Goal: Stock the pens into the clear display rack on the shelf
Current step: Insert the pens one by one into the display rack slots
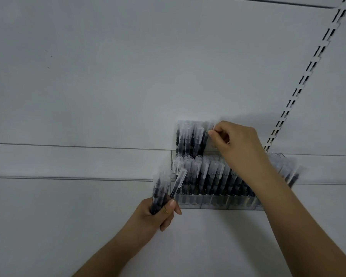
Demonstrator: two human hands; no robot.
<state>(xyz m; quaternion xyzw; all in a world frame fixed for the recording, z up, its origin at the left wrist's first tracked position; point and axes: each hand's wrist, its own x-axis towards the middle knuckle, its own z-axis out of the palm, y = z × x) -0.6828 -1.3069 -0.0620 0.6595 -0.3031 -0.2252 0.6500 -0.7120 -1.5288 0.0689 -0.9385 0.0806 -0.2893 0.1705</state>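
- Right hand (232,140) is pinching one clear-capped black pen (208,134) into the back row of the clear plastic display rack (218,201).
- Left hand (158,212) is gripping a spare pen bundle (161,188) beside the rack's front-left corner.
- Next, likely seating the pen upright.

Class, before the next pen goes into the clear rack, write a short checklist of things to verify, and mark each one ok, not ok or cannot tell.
1. Left hand grips the spare pens: ok.
2. Right hand pinches a pen at the back row: ok.
3. That pen fully seated: cannot tell.
4. Free slot in the clear rack front row: cannot tell, arm covers part.
5. Stocked pens stand upright: ok.
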